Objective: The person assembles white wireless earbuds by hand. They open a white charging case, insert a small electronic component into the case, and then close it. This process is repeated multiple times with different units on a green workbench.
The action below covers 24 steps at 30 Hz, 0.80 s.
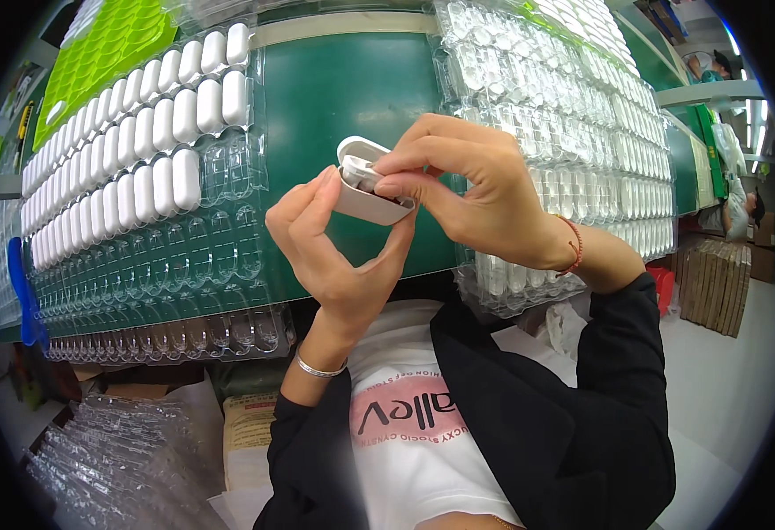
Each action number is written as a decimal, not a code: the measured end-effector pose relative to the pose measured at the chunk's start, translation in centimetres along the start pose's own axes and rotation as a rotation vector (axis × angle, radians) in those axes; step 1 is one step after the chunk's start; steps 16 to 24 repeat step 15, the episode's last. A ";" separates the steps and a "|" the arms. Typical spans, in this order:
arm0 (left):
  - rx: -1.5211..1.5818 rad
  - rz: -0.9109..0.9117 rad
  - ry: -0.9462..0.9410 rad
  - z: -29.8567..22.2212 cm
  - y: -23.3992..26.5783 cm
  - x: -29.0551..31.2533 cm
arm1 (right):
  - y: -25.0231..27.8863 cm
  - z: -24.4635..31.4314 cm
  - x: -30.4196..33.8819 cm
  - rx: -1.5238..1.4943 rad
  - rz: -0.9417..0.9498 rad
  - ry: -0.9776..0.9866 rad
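A white earbud charging case (368, 205) with its lid tipped up is held in my left hand (339, 252), fingers on one side and thumb on the other. Thumb and fingertips of my right hand (471, 181) pinch a small white inner piece (358, 168) at the mouth of the case. Part of that piece is covered by my fingers, so I cannot tell how deep it sits. Both hands are over the green work surface (347, 97), close to its near edge.
On the left, a clear blister tray (219, 234) carries rows of closed white cases (186, 177). Stacked clear trays of small white parts (564, 190) stand on the right. A lime-green tray (105, 62) lies far left, a blue strip (23, 291) at the left edge. Another person (740, 208) is far right.
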<state>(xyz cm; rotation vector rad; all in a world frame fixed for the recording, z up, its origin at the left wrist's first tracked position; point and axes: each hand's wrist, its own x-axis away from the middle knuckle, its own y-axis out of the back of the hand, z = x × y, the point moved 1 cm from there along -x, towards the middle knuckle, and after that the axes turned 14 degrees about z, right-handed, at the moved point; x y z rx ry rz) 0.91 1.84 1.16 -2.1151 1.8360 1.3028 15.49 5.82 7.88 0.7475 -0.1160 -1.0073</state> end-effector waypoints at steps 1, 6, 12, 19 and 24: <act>-0.006 0.002 -0.008 0.0 0.1 0.0 | -0.1 0.0 0.1 0.021 -0.003 0.012; -0.015 0.014 0.003 -0.2 0.5 -0.2 | -0.7 0.0 0.4 0.037 -0.029 0.054; -0.051 0.011 -0.003 -0.5 0.7 -0.3 | -0.5 0.1 0.5 0.040 0.011 0.049; -0.054 0.012 -0.015 -0.6 0.7 -0.2 | -0.4 0.0 0.5 0.045 0.011 0.062; -0.054 0.012 -0.015 -0.6 0.7 -0.2 | -0.4 0.0 0.5 0.045 0.011 0.062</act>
